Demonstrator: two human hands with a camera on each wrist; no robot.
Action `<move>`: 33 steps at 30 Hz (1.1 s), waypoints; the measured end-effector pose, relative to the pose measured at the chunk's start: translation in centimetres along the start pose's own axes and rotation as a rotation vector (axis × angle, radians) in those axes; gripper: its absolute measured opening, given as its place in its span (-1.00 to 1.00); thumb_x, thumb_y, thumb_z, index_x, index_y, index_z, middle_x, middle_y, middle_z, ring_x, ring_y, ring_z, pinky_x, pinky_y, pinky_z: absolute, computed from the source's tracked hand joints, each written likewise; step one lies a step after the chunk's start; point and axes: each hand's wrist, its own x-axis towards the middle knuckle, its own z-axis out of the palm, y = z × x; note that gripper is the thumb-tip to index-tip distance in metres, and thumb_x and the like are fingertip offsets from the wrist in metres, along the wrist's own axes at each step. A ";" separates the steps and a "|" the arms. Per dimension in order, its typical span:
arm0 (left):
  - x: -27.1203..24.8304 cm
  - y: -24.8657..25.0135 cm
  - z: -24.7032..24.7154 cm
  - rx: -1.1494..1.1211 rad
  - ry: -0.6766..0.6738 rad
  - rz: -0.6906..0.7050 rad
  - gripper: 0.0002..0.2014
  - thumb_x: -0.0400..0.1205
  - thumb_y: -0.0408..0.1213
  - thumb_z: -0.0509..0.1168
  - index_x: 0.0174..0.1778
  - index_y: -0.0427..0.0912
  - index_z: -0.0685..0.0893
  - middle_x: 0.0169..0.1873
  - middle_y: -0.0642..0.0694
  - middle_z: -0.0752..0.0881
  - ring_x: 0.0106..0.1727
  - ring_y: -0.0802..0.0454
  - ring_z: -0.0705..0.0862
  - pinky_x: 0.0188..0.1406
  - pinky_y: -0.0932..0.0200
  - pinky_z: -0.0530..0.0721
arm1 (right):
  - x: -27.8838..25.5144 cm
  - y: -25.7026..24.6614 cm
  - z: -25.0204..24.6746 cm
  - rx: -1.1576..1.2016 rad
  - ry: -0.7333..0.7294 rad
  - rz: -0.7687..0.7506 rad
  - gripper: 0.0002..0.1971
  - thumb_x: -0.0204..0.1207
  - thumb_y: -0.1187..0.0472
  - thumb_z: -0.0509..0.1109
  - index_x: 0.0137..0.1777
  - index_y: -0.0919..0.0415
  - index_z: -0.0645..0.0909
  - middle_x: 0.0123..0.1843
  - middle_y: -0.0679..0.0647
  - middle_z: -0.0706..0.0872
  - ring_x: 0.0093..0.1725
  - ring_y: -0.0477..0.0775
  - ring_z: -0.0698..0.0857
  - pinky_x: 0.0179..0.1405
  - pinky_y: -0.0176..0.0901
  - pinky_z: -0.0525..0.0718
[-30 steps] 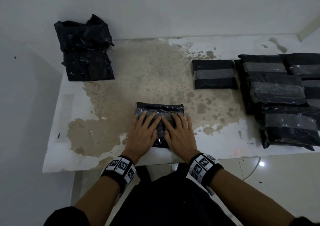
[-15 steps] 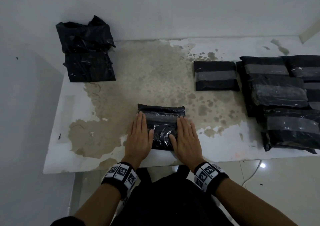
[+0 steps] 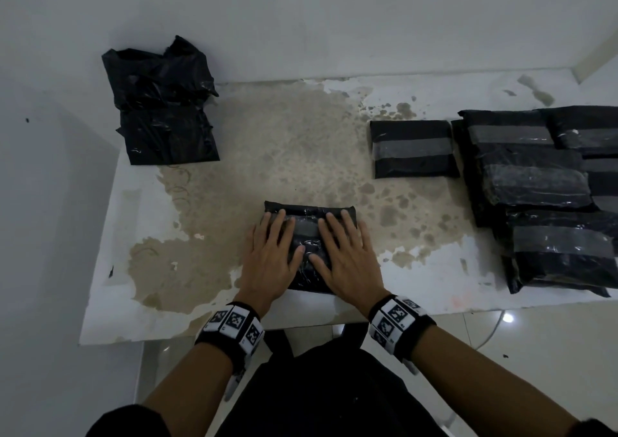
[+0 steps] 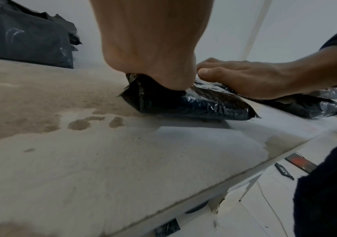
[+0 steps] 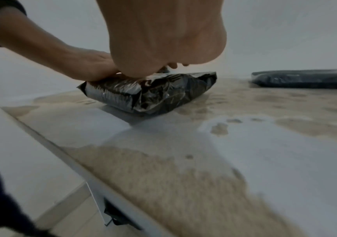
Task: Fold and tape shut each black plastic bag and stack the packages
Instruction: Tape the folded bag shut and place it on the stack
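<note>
Black plastic bag (image 3: 309,216) under both hands: thin, crinkled film w/ glossy highlights, a duller grey tape strip (image 3: 306,227) across its top; the surface (image 3: 294,142) is white-coated, matt, w/ the coating worn off in big rough tan patches & speckles. Taped packages (image 3: 541,182) at right: same black plastic, smoother & tauter, banded w/ semi-matt grey tape, while the loose bags (image 3: 164,109) at far left look wrinkled & shiny; wristbands (image 3: 399,324) are dark cloth w/ printed b/w marker squares, floor tiles (image 3: 535,336) glossy, reflecting a light.
</note>
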 end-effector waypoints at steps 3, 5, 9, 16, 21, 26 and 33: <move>-0.3 0.2 0.1 -0.083 0.007 -0.066 -0.30 0.78 0.11 -0.20 0.71 -0.32 0.27 0.74 -0.24 0.19 0.74 -0.19 0.17 0.69 -0.27 0.19 | 0.2 0.2 0.7 -0.020 -0.070 0.068 -0.22 0.79 -0.27 -0.17 0.73 0.34 0.27 0.77 0.26 0.23 0.79 0.24 0.08 0.76 0.27 0.01; -0.6 0.5 0.3 -0.158 0.012 -0.128 -0.26 0.77 0.11 -0.25 0.74 -0.37 0.14 0.75 -0.29 0.09 0.76 -0.20 0.12 0.74 -0.19 0.09 | -0.6 0.5 1.0 -0.024 -0.078 0.084 -0.22 0.80 -0.25 -0.17 0.75 0.39 0.17 0.79 0.31 0.13 0.80 0.24 0.04 0.78 0.23 0.01; -0.9 1.0 0.9 -0.262 0.034 -0.215 -0.24 0.77 0.13 -0.27 0.75 -0.38 0.01 0.74 -0.36 0.08 0.76 -0.24 0.08 0.74 -0.19 0.08 | -2.0 0.9 0.3 0.013 -0.013 0.157 -0.28 0.79 -0.20 -0.06 0.70 0.38 0.28 0.68 0.34 0.33 0.69 0.31 0.31 0.75 0.26 0.09; -0.4 1.3 0.8 -0.295 0.020 -0.301 -0.18 0.70 0.17 -0.37 0.76 -0.36 0.00 0.75 -0.27 0.10 0.74 -0.18 0.16 0.71 -0.14 0.11 | -1.5 0.8 0.8 0.351 0.077 0.334 -0.43 0.77 -0.06 -0.04 0.59 0.29 0.46 0.36 0.23 0.64 0.32 0.25 0.59 0.45 0.18 0.40; -0.1 1.7 0.8 -0.495 0.055 -0.397 -0.36 0.82 -0.01 -0.13 0.75 -0.36 0.10 0.71 -0.30 0.23 0.70 -0.24 0.24 0.70 -0.20 0.16 | 0.2 0.6 0.6 0.748 -0.012 0.495 -0.55 0.76 -0.02 0.06 0.55 0.06 0.52 0.28 0.19 0.65 0.28 0.16 0.49 0.21 -0.02 0.40; 0.5 1.2 2.0 -0.681 0.180 -0.446 -0.28 0.75 0.22 -0.22 0.69 -0.19 0.28 0.49 -0.26 0.54 0.47 -0.26 0.53 0.47 -0.31 0.50 | 1.4 0.6 1.9 0.879 0.046 0.571 -0.60 0.70 -0.11 0.02 -0.01 0.03 0.66 -0.16 0.10 0.71 -0.06 0.18 0.66 -0.07 0.10 0.69; 0.8 1.5 1.6 -0.761 0.177 -0.566 -0.42 0.82 0.09 -0.07 0.61 -0.24 0.43 0.34 -0.30 0.54 0.31 -0.21 0.55 0.43 -0.10 0.54 | 1.8 -0.2 2.6 0.894 0.042 0.668 -0.51 0.59 -0.23 0.01 -0.07 0.08 0.66 -0.17 0.24 0.69 -0.24 0.22 0.67 -0.24 -0.09 0.62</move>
